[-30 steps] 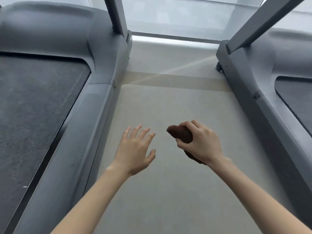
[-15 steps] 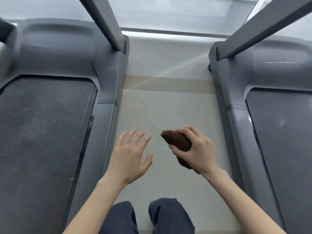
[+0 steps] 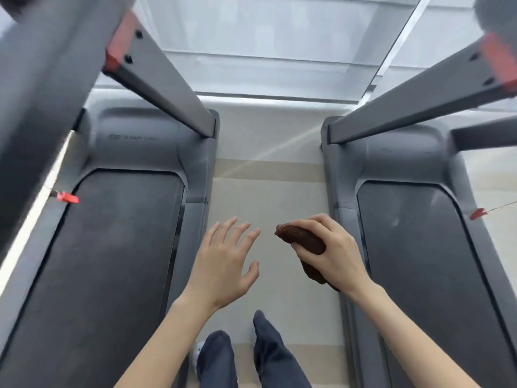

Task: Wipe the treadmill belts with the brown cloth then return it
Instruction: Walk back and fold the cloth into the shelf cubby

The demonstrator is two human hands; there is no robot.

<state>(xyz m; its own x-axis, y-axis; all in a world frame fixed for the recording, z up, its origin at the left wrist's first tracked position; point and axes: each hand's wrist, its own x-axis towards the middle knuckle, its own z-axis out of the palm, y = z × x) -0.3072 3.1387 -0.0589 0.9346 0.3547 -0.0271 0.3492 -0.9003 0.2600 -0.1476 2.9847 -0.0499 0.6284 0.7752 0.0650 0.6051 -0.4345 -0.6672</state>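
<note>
1. Two belts lay in full width, the left belt at 9 o'clock and the right belt at 3 o'clock. A second before, only a corner of the right one had shown.
2. The right hand, just right of centre, kept its fingers and thumb curled round the cloth, as in both earlier frames. One brown end stuck out toward 10 o'clock and the other hung below the palm toward 5 o'clock.
3. The cloth was in the air over the floor between the two treadmills. It was nearer the right belt and touched neither.
4. The left hand, just left of centre, stayed spread, with straight fingers that held nothing. Its gap to the cloth was much as before.
5. The legs in dark trousers stood at 6 o'clock. They were out of view a second before, and more of them showed than half a second before.
6. Two red clips on cords had come into view, the left clip near 9 o'clock and the right clip near 3 o'clock.
7. The uprights had grown larger, one at 11 o'clock and one at 1 o'clock. Red patches had newly appeared at their upper ends.
</note>
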